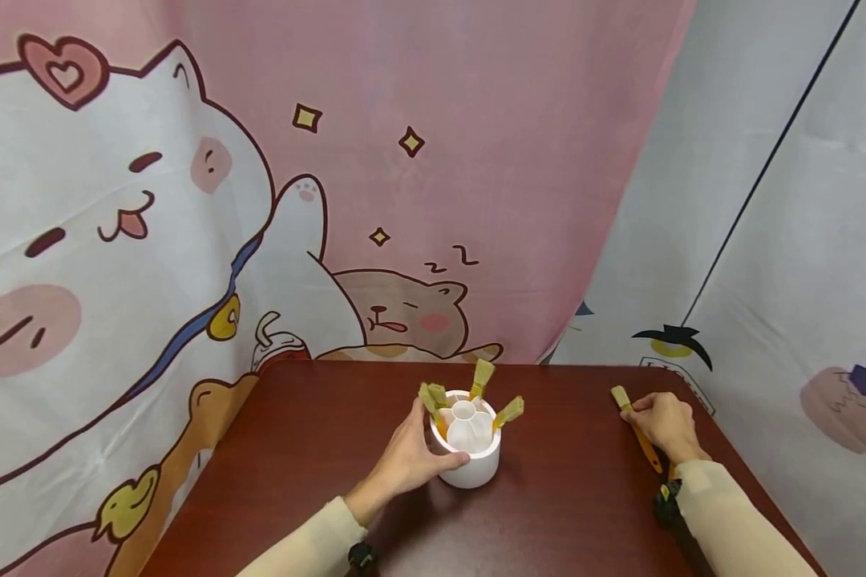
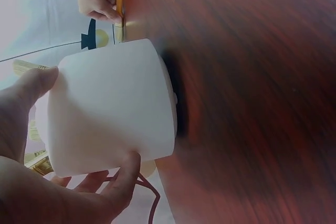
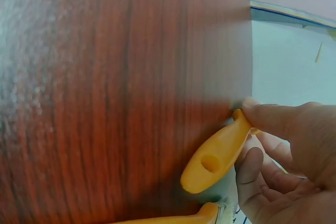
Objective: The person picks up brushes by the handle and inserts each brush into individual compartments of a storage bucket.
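On the table, my left hand (image 1: 407, 457) grips a white round divided holder (image 1: 474, 471), thumb on its near side and fingers around its left side. Several paintbrushes (image 1: 508, 411) stand in its compartments, pale bristles upward and splayed outward. In the left wrist view the holder's smooth wall (image 2: 113, 108) sits between thumb and fingers. At the table's right side, my right hand (image 1: 665, 425) pinches a paintbrush (image 1: 645, 449) near its bristle end; its yellow-orange handle (image 3: 202, 179) with a hang hole points back toward me.
Another yellow-handled paintbrush (image 3: 173, 220) lies beside the right hand, partly hidden by that wrist in the head view. The dark red wooden table (image 1: 317, 449) reaches back to a cartoon-printed curtain (image 1: 512, 200), which also borders its sides.
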`<action>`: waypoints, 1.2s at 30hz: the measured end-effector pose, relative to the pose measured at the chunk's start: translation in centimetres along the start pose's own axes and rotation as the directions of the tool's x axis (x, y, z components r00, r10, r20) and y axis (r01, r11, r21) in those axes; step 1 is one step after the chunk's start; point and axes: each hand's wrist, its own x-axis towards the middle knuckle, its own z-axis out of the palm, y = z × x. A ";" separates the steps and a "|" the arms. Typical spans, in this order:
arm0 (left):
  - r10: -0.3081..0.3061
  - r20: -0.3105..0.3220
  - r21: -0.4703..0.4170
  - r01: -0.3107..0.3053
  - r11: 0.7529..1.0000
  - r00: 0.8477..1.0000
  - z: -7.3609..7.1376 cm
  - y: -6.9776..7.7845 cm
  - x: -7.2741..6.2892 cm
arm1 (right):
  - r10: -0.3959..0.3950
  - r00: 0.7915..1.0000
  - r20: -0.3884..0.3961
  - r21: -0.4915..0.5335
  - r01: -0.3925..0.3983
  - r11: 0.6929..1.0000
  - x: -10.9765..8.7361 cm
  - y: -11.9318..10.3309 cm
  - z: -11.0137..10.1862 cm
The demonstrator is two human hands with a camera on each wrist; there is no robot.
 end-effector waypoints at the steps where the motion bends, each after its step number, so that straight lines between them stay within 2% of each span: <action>1: -0.002 0.001 0.002 0.002 1.000 1.000 0.0 0.0 0.0 | 0.001 1.000 -0.001 0.004 -0.001 1.000 0.0 0.0 0.0; 6: -0.004 0.006 0.011 0.004 1.000 1.000 -0.2 -0.1 -0.1 | -0.013 1.000 -0.003 0.011 0.013 1.000 -0.3 -0.4 -0.1; 13: 0.003 0.015 0.020 -0.004 1.000 1.000 -0.4 -0.2 0.1 | -0.117 0.993 -0.021 0.017 0.117 0.993 -1.0 -2.0 -0.4; 21: 0.006 0.026 0.016 -0.007 1.000 1.000 -0.5 0.0 0.3 | -0.219 0.975 -0.048 0.045 0.221 0.974 -2.2 -5.0 -0.9; 36: 0.001 0.037 0.012 -0.001 1.000 0.999 -0.4 -0.1 0.1 | -0.313 0.944 -0.109 0.078 0.322 0.944 -5.5 -10.8 -2.0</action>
